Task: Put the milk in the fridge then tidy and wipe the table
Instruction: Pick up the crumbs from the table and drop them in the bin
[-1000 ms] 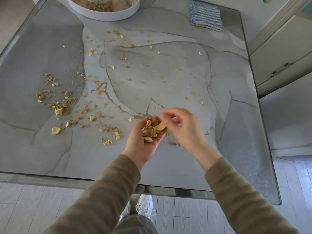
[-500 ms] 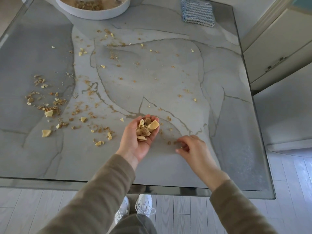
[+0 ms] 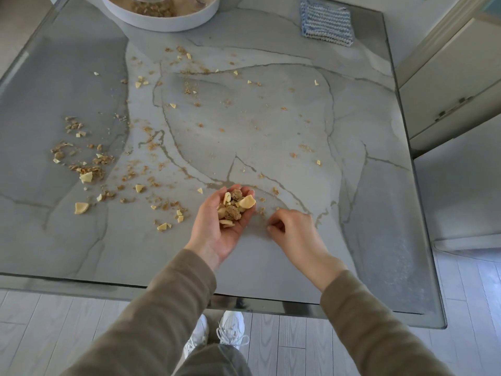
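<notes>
The right hand (image 3: 292,229) has dropped to the table (image 3: 271,267), pinching, on what I cannot tell; the left hand (image 3: 214,234) cups crumbs (image 3: 234,210), many more lie mid-left, and wiping looks undone.

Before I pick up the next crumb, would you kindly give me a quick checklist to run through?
1. Left hand cupped level under the collected pieces: ok.
2. Right hand has a crumb pinched: cannot tell.
3. Table free of scattered crumbs: not ok, most lie to the left.
4. Cloth on the table for wiping: ok, far right corner.
5. Milk in the fridge: cannot tell.
</notes>
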Tool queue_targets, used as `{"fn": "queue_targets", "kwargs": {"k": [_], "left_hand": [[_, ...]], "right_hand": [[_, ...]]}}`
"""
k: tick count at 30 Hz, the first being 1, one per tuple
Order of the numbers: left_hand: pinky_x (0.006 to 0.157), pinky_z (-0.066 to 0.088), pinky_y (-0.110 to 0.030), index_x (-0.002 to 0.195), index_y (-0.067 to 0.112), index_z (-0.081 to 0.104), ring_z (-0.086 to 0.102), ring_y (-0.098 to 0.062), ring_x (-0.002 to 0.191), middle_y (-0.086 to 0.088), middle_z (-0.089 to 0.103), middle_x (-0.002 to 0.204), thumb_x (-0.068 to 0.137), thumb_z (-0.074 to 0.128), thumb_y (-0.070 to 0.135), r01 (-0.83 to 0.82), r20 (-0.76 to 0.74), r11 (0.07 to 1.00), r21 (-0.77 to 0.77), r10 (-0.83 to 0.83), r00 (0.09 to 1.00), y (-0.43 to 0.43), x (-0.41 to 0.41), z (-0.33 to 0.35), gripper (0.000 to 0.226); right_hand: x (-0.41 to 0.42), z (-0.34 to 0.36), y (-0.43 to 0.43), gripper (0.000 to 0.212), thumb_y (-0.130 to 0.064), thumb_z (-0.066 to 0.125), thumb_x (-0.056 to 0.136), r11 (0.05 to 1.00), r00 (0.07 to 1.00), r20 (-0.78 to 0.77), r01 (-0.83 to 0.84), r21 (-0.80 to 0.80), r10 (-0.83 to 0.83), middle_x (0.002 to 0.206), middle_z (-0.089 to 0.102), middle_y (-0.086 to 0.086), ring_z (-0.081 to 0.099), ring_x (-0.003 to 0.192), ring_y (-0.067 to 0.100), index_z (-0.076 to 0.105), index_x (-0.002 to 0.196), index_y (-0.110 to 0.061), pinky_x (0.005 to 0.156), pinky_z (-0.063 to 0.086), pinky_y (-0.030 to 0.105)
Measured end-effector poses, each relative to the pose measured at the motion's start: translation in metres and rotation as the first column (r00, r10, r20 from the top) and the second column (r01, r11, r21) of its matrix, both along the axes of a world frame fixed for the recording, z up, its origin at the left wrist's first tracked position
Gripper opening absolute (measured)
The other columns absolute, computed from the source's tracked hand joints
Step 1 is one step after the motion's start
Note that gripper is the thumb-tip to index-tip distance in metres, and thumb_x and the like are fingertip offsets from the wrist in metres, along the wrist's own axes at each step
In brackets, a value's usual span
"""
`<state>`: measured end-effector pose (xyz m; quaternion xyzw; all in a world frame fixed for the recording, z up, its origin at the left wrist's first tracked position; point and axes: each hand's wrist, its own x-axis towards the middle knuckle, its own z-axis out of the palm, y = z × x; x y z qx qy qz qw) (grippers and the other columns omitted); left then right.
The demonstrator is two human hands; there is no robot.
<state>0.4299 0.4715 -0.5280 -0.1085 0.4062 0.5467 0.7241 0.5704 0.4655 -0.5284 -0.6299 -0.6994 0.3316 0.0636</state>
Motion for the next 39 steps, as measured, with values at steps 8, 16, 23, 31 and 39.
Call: {"fn": "queue_targets", "kwargs": {"k": [8,16,23,31,39], "left_hand": [[0.073,0.053,-0.026,0.075,0.005,0.057,0.063,-0.018,0.068,-0.007,0.061,0.071,0.089,0.044,0.012,-0.017,0.072,0.999,0.030,0.015,0.997,-0.003,0.003,0.001,0.020],[0.064,0.057,-0.026,0.073,0.002,0.057,0.065,-0.018,0.062,-0.010,0.061,0.074,0.092,0.045,0.012,-0.119,0.149,0.993,0.000,0.118,0.982,0.000,-0.009,0.004,0.025],[0.055,0.055,-0.022,0.074,0.004,0.057,0.065,-0.015,0.059,-0.007,0.062,0.070,0.093,0.043,0.015,-0.112,0.131,0.994,-0.004,0.112,0.985,0.000,-0.013,0.001,0.025],[0.068,0.057,-0.029,0.075,0.006,0.058,0.068,-0.018,0.069,-0.008,0.064,0.075,0.092,0.045,0.016,-0.079,0.080,0.997,0.003,0.079,0.994,-0.002,-0.013,-0.001,0.023],[0.070,0.057,-0.030,0.076,0.004,0.056,0.067,-0.020,0.068,-0.008,0.064,0.071,0.091,0.044,0.013,-0.143,0.110,0.989,0.033,0.138,0.984,-0.002,-0.032,0.004,0.021]], "right_hand": [[-0.031,0.039,0.008,0.023,-0.007,0.061,0.083,0.997,0.943,-0.328,-0.027,0.078,0.051,0.089,0.058,-0.008,0.056,0.079,0.005,0.068,0.102,-0.016,0.074,0.042,0.008],[0.005,0.014,0.014,0.020,-0.013,0.061,0.084,0.999,1.000,0.005,0.005,0.045,-0.006,0.093,0.058,0.006,0.052,0.082,0.016,0.065,0.102,-0.007,0.064,0.031,0.014],[0.012,-0.005,0.000,0.009,-0.011,0.060,0.083,0.992,0.989,0.084,-0.124,-0.019,0.126,0.083,0.048,0.000,0.045,0.077,0.016,0.063,0.091,-0.007,0.063,0.028,0.020],[-0.018,0.022,0.014,0.005,-0.007,0.061,0.081,0.990,0.978,-0.206,0.059,0.125,-0.032,0.085,0.065,0.004,0.058,0.075,0.015,0.065,0.083,-0.009,0.067,0.043,0.015],[-0.058,0.034,0.023,0.014,-0.005,0.060,0.082,0.976,0.928,-0.365,0.013,0.218,0.069,0.085,0.055,-0.013,0.052,0.079,-0.011,0.066,0.091,-0.014,0.066,0.040,0.001]]}}
